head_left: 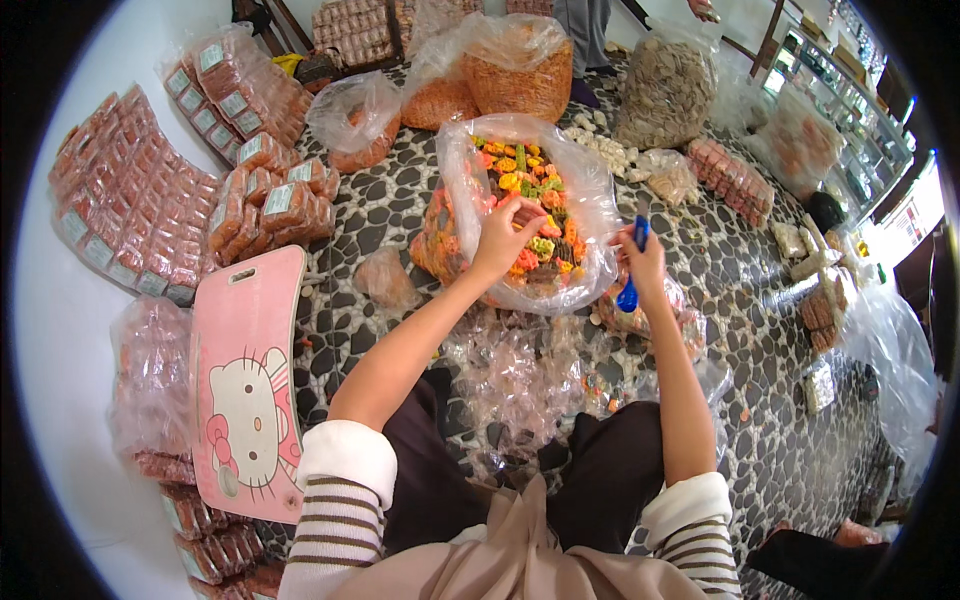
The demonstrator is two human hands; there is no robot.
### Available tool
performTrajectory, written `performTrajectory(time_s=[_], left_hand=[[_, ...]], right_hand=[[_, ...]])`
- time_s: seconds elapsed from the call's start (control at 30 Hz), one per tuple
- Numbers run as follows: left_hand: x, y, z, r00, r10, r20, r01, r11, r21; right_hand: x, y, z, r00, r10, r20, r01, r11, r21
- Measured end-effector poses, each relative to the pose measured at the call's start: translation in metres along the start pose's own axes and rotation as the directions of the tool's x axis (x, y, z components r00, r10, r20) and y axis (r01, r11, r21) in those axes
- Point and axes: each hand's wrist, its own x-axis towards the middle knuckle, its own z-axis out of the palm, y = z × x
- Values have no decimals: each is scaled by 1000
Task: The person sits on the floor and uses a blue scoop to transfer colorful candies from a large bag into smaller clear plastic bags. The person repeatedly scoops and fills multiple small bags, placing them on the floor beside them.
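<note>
A large clear plastic bag [592, 200] stands open in front of me, filled with small flower-like pieces [510, 183] in orange, yellow, green and pink. My left hand [508, 238] reaches over the bag's mouth, its fingers drawn together in a pinch at the pieces. What lies between those fingertips is too small to make out. At the right rim of the bag, my right hand [645, 262] is closed round a slim blue tool [628, 297], held upright. The tool's working end cannot be told. Crumpled clear plastic [520, 370] lies on the floor between my knees and the bag.
A pink board with a cartoon cat [245, 290] leans on my left, beside stacked packs of reddish-brown food [130, 200]. Big bags of orange snacks [515, 75] and greyish pieces [665, 90] stand farther back. Another person's legs [584, 35] show behind. A glass case [850, 120] is at right.
</note>
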Motion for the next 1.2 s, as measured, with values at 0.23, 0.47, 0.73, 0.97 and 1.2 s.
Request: performTrajectory(time_s=[0.23, 0.47, 0.73, 0.97, 1.2], left_hand=[[-26, 31, 43, 927, 15, 375, -30, 999, 34], [-52, 19, 108, 724, 194, 662, -357, 927, 119], [-102, -100, 183, 637, -12, 771, -255, 940, 226], [-188, -198, 251, 516, -206, 832, -388, 809, 441], [-180, -196, 270, 683, -244, 688, -288, 776, 561]], right_hand=[[-34, 30, -101, 998, 69, 12, -57, 897, -439], [-78, 79, -175, 976, 200, 80, -29, 492, -870], [-80, 152, -213, 984, 130, 124, 52, 458, -887], [-125, 195, -215, 863, 449, 231, -78, 570, -818], [-129, 210, -219, 856, 479, 193, -159, 600, -784]])
